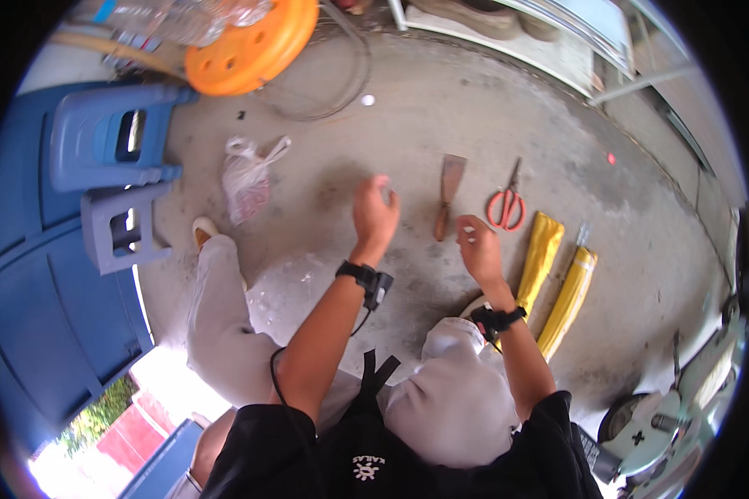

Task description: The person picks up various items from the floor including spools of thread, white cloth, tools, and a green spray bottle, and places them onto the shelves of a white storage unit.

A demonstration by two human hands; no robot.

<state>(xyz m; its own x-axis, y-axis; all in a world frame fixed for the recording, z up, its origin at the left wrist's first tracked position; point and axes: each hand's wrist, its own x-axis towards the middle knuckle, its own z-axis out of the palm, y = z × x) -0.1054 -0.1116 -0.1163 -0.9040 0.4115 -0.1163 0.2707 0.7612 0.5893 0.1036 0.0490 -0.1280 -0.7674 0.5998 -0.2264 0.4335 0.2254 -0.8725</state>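
My left hand [376,212] hovers over the concrete floor [324,249], fingers bent and thumb apart, holding nothing visible. To its right is my right hand [479,249], fingers curled inward; a small pale patch shows between them, and I cannot tell whether it is an object. Just beyond the right hand lies a rusty scraper [453,178] with a wooden handle. A pair of scissors [507,209] with red handles rests on the floor nearby. Two long yellow bundles [546,243] lie beside my right forearm. Left of my left hand sits a tied plastic bag [246,184] with pinkish contents.
A blue stool [78,140] and a greyish stool [100,227] stand by the blue door [56,324]. An orange stool [256,53] bears plastic bottles, near a wire loop [349,106]. A white rack [512,47] holds shoes. A scooter [643,436] stands lower right; another person's limb [212,443] shows lower left.
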